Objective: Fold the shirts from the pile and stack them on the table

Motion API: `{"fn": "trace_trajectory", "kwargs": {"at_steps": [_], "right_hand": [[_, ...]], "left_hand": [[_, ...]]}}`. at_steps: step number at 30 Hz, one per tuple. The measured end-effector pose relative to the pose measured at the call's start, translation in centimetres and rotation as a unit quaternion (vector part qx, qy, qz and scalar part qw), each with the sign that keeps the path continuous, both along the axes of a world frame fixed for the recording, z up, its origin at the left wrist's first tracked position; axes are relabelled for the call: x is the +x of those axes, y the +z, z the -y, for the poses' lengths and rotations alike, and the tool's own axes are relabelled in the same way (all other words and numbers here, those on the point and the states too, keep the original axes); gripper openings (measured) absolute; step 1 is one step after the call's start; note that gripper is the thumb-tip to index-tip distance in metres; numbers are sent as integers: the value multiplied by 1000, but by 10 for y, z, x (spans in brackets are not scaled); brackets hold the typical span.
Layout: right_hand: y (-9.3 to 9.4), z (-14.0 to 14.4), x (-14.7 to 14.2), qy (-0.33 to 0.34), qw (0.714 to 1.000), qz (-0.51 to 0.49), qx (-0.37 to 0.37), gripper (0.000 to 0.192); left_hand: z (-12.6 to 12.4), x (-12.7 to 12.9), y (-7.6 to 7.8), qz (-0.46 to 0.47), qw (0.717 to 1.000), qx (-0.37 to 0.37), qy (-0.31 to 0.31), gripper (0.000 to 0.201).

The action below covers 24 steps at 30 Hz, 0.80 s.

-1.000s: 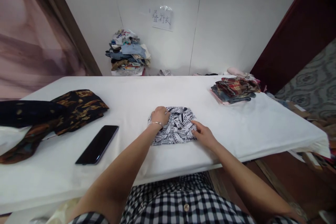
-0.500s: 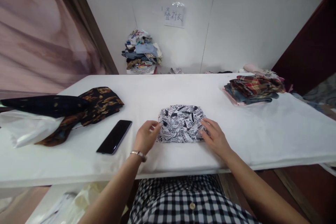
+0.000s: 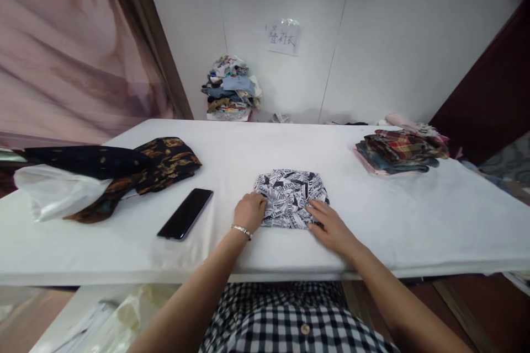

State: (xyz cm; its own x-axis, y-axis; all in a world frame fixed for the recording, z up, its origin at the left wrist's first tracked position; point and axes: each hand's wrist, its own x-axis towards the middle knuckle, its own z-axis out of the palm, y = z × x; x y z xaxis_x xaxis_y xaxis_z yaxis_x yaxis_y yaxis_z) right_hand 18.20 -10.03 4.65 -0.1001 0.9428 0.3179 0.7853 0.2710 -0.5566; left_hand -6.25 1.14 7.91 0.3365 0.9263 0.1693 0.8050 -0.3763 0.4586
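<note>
The left hand [image 3: 249,212], which lay on top of the folded printed shirt [image 3: 291,198] a second ago and then hovered open beside it, is now closed against the shirt's near-left edge. The right hand [image 3: 331,228] has been drawn back slightly to the near-right corner, fingers flat on it.

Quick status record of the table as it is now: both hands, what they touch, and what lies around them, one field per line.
left hand: on the near left edge of the folded black-and-white print garment, fingers curled at the fabric; grip unclear
right hand: flat on the garment's near right corner
garment state: folded into a compact rectangle, lying flat on the white table
phone: dark, face up, left of the left hand, apart from it
left side: dark patterned cloth and a white bag
right far: stack of folded plaid clothes
</note>
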Motion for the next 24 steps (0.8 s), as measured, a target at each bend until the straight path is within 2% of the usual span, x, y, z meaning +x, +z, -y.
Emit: {"fn": "trace_trajectory", "kwargs": {"at_steps": [3, 6, 8, 10, 12, 14, 18, 21, 24], "right_hand": [[6, 4, 6, -46, 997, -66, 0, 42], [11, 2, 21, -160, 978, -136, 4, 45], [13, -4, 34, -227, 957, -177, -42, 51], [15, -13, 44, -256, 937, -211, -106, 60], [17, -23, 47, -249, 928, -233, -148, 69], [17, -34, 44, -226, 932, -234, -157, 74], [10, -51, 30, -175, 949, -239, -109, 67], [3, -60, 24, -169, 939, -286, -86, 66], [5, -66, 25, -174, 930, -318, -67, 65]], "left_hand": [[-2, -7, -3, 21, 1000, 1, 11, 26], [-5, -19, -3, 48, 996, 24, 70, 34], [-7, -24, -1, 26, 994, 29, 106, 44], [-7, -24, 1, -39, 993, 15, 109, 50], [-8, -16, 1, -102, 991, 11, 87, 48], [-8, -4, 1, -112, 992, 11, 62, 40], [-15, 14, 1, -10, 997, -51, 49, 19], [-21, 14, 0, 33, 993, -97, 59, 13], [-23, 10, -2, 66, 986, -130, 78, 13]]}}
